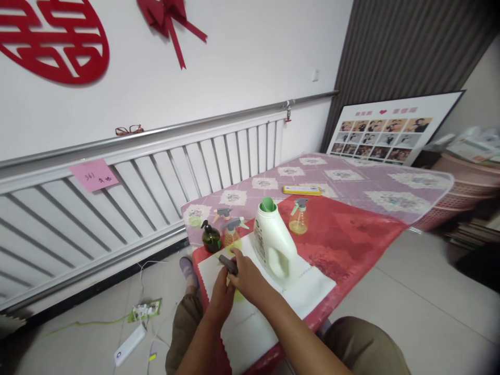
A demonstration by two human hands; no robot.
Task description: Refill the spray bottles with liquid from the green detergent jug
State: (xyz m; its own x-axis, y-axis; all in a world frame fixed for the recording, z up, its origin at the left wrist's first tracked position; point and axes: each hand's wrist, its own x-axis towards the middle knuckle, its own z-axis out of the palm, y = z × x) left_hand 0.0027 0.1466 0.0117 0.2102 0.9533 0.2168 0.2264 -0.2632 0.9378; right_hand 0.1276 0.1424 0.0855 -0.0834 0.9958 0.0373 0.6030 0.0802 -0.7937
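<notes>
Both hands meet over a white cloth [250, 325] at the near side of the table. My left hand [222, 291] is closed low on a spray bottle whose yellowish body mostly hides behind the fingers. My right hand [249, 277] closes around the grey trigger head [228, 264] of that bottle. Just right of them stands a large white jug [275, 239] with a handle and a green cap [267, 204] in its mouth. Beyond the hands are a dark green pump bottle [211, 237] and a spray bottle [233, 238] with yellow liquid. Another spray bottle [298, 223] stands behind the jug.
A red cloth [351, 229] and a patterned purple cover [269, 198] lie over the table. A yellow box [301, 190] rests toward the back. A white radiator [175, 172] runs along the wall. On the floor at left are cables and a white power strip [130, 345].
</notes>
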